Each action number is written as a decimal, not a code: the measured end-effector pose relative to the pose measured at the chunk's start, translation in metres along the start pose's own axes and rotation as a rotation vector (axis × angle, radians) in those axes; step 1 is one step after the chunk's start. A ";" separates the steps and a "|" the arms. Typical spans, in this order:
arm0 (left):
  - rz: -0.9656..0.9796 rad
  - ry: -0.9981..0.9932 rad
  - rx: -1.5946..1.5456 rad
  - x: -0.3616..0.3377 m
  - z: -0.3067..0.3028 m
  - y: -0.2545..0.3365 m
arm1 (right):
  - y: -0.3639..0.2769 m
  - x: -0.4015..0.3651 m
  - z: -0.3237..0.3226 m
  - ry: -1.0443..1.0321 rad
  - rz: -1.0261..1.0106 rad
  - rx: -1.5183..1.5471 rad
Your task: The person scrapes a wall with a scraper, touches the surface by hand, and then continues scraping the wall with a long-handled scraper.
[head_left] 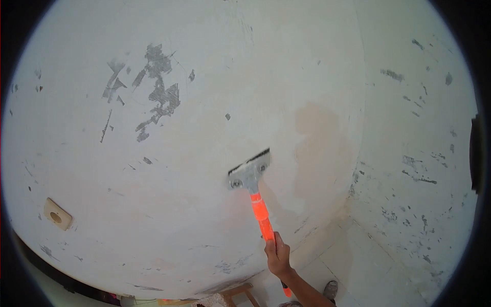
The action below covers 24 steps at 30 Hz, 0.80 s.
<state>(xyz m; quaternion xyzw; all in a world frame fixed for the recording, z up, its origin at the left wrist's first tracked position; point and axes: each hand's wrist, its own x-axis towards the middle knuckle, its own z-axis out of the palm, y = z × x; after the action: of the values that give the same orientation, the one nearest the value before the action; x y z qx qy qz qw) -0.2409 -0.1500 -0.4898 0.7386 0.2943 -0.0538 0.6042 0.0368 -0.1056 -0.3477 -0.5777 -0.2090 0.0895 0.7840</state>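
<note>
The scraper (254,189) has a bright orange handle, a dull grey metal head and a black blade edge. The wall (194,215) is off-white, with ragged grey patches toward 11 o'clock and a pale tan blotch at 3 o'clock of the scraper's head. The side wall (409,204) at 3 o'clock is white, flecked with small dark grey marks. A cream socket plate (57,215) shows at 8 o'clock.

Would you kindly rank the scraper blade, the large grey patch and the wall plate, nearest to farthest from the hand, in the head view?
1. The scraper blade, just above the right hand.
2. The large grey patch, upper left, and the wall plate, lower left: too close to call.
</note>
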 end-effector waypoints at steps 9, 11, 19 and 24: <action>0.004 0.008 0.028 -0.003 0.001 -0.021 | -0.031 0.019 0.002 -0.050 0.050 0.002; 0.025 0.015 -0.021 -0.004 0.002 -0.018 | -0.021 0.010 0.000 -0.052 0.032 -0.005; -0.015 -0.051 0.024 -0.012 -0.011 0.045 | -0.042 0.017 -0.009 -0.078 0.054 -0.096; -0.044 -0.047 0.008 -0.012 -0.007 0.035 | -0.040 0.010 -0.005 -0.082 -0.002 -0.141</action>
<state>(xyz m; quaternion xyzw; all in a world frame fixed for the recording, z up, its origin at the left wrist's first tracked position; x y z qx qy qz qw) -0.2348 -0.1513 -0.4527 0.7329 0.2961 -0.0858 0.6065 0.0441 -0.1182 -0.3090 -0.6271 -0.2471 0.0975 0.7323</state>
